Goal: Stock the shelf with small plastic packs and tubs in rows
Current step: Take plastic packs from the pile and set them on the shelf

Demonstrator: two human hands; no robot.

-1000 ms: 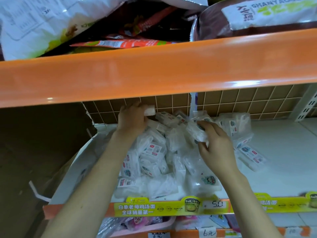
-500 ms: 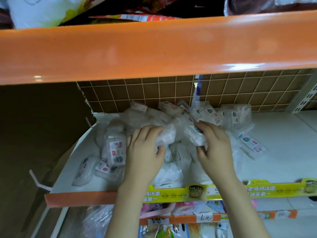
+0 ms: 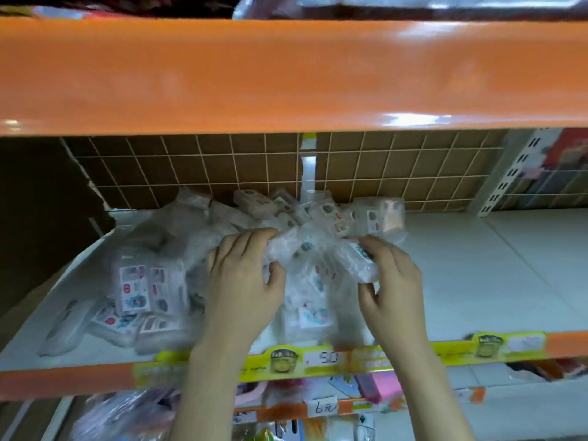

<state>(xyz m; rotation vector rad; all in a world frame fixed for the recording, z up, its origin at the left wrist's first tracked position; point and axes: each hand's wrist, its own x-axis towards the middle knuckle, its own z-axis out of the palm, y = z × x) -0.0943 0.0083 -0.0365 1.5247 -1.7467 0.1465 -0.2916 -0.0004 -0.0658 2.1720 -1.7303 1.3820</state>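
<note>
Overhead, the orange upper shelf edge (image 3: 286, 74) hung low across my view, so the gap down to the white shelf (image 3: 477, 275) was shallow. To the right of the pile the shelf board lay bare as far as the slotted upright (image 3: 509, 173); behind it stood a wire grid back (image 3: 191, 167). Along the front lip ran a yellow price strip (image 3: 350, 358) where I read "5.0", its other print blurred; a handwritten tag (image 3: 324, 408) lower down read "6元". My left hand (image 3: 245, 281) curled round a clear pack from the heap of small plastic packs (image 3: 152, 281) piled loosely across the shelf's left and middle, not in rows. My right hand (image 3: 394, 278) pinched another clear pack (image 3: 359, 259) with a small printed label.
</note>
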